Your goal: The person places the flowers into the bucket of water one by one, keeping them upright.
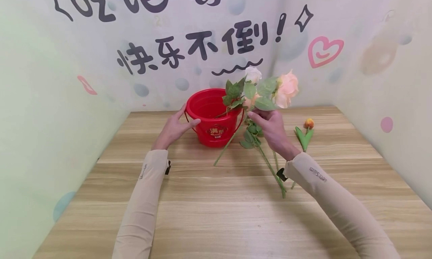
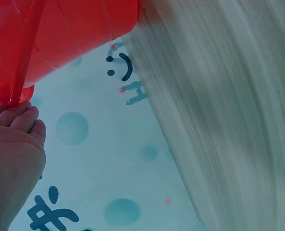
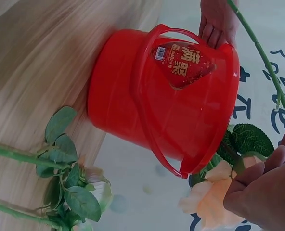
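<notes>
A red bucket point(image 1: 216, 129) stands upright at the back of the table. My left hand point(image 1: 173, 129) rests on the outside of its rim, thumb toward the front and fingers along the left side. My right hand point(image 1: 271, 129) pinches an artificial peach rose point(image 1: 287, 89) to the right of the bucket. Its green stem point(image 3: 263, 57) slants down and left past the bucket's front. Other flowers lean out over the bucket's right rim: a white rose point(image 1: 253, 75), dark green leaves point(image 1: 233, 92) and a peach bloom point(image 3: 212, 199) close to the right fingers.
Leafy roses point(image 3: 82, 197) lie on the wooden table point(image 1: 216, 214) right of the bucket, their stems point(image 1: 270, 167) pointing toward the front. An orange tulip point(image 1: 308, 124) with green leaves lies farther right, partly behind the right forearm. A printed cloth wall point(image 1: 189, 63) rises behind.
</notes>
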`<action>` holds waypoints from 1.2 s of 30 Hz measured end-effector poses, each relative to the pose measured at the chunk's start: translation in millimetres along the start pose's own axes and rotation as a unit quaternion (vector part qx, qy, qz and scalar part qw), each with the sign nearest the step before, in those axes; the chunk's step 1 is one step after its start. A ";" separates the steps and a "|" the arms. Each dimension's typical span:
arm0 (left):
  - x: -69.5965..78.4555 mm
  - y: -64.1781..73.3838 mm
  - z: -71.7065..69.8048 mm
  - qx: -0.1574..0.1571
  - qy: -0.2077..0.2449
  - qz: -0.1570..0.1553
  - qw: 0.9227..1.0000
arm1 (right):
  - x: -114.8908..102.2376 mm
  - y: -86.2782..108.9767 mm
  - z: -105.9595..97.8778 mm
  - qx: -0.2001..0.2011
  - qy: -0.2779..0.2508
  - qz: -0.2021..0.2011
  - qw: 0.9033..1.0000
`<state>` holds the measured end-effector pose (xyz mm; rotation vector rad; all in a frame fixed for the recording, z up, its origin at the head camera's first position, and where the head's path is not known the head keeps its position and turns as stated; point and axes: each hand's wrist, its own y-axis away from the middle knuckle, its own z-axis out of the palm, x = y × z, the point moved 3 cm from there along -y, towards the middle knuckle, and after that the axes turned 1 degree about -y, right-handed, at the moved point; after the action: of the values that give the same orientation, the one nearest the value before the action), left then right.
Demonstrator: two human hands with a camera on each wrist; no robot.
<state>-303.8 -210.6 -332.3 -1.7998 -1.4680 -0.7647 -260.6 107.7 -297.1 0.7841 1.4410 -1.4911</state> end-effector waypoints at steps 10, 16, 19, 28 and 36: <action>-0.6 0.3 0.2 0.005 0.019 0.014 1.000 | 5.2 -9.8 2.6 0.052 0.001 -0.005 0.999; -0.3 -0.2 0.2 0.004 0.012 0.013 1.000 | 6.0 -14.7 3.7 0.093 -0.024 -0.006 0.995; -0.2 -0.1 0.2 0.007 0.015 0.014 1.000 | 6.4 -16.8 4.1 0.106 -0.032 -0.008 0.994; 0.2 0.5 0.6 0.004 0.018 0.011 1.000 | 10.2 -23.1 3.5 0.149 -0.047 0.007 0.988; 0.2 0.6 0.1 0.008 0.019 0.009 1.000 | 12.5 -28.7 4.5 0.177 -0.088 -0.016 0.980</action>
<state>-303.1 -210.4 -332.3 -1.7749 -1.4282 -0.7731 -291.0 99.0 -295.8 0.8175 1.0753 -1.8224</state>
